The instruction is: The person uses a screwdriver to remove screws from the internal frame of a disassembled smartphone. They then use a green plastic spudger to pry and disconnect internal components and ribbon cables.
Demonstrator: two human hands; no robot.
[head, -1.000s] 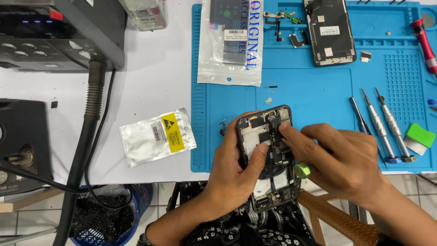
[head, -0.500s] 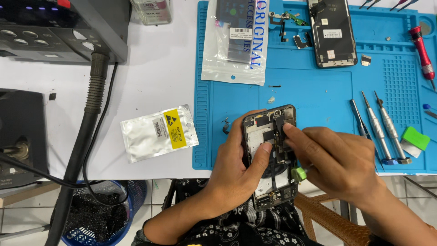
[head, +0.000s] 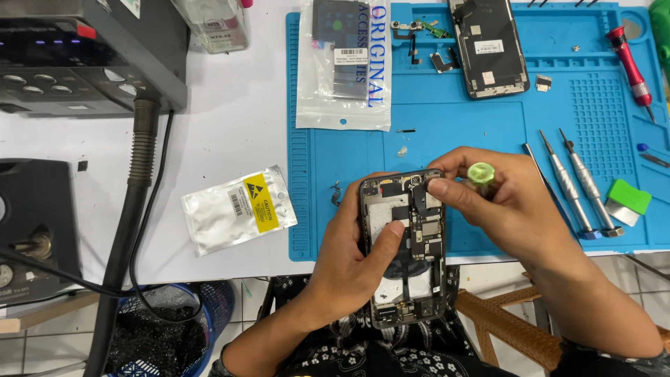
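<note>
— Where is the opened phone [head: 403,248] sitting for you right now?

— It's at the near edge of the blue mat [head: 488,139], partly overhanging the table toward your lap, back side open with boards and shields showing. Its long axis runs near to far, top end pointing away from you.

— Which hand has it?

— Your left hand [head: 349,258] cradles it from the left side, fingers wrapped behind, thumb laid across the middle of the internals. So that hand is closed around the phone body.

— And the other?

— Your right hand [head: 502,209] comes in from the right and sits at the far end of the phone, fingertips touching the top right corner. It's pinched shut on a small tool with a green cap [head: 481,172]; the tip is hidden under your fingers, so it's probably a screwdriver, but you can't confirm that from here.

— What lies around?

— Just right of that hand, two silver screwdrivers [head: 576,185] and a green pry wedge [head: 628,199]. Farther away, a detached screen [head: 488,45], and a clear parts bag [head: 345,66]. Left, off the mat, a silver antistatic pouch [head: 237,209].
</note>
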